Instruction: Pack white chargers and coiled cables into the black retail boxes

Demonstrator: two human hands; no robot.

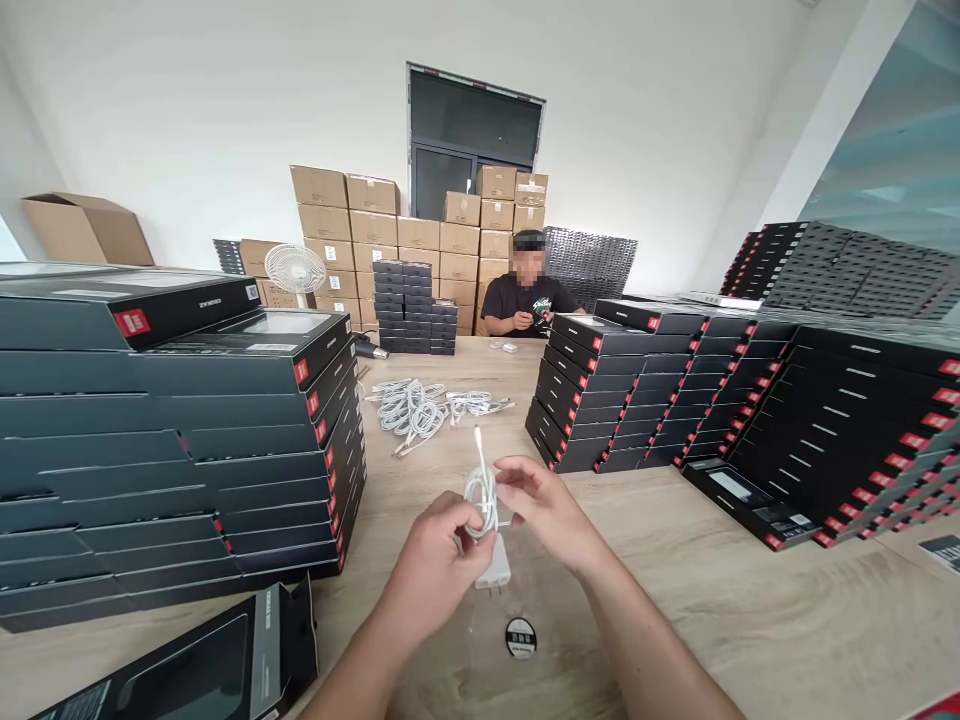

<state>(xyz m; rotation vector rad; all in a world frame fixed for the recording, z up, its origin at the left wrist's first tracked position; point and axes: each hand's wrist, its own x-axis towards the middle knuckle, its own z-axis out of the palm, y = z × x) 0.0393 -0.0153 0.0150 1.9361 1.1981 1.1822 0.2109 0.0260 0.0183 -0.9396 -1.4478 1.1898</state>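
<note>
A coiled white cable (481, 497) is pinched in my left hand (450, 550), with one connector end pointing up and away. My right hand (541, 508) is beside the coil on its right, fingers curved and spread apart; whether they touch the cable is hard to tell. Just below the coil, a white charger plug (493, 565) lies by my left fingertips, its prongs facing me. Nearer to me, a round black-and-white label (520, 638) sits on what looks like a clear plastic bag. Farther off, a pile of white cables (414, 408) rests on the wooden table (465, 365).
Stacked black boxes (172, 440) rise at the left, and more stacks (622, 385) stand at the right. An opened black box (217, 660) lies front left. Across the table sits a person (529, 295), near small black boxes (415, 310) and a white fan (295, 270).
</note>
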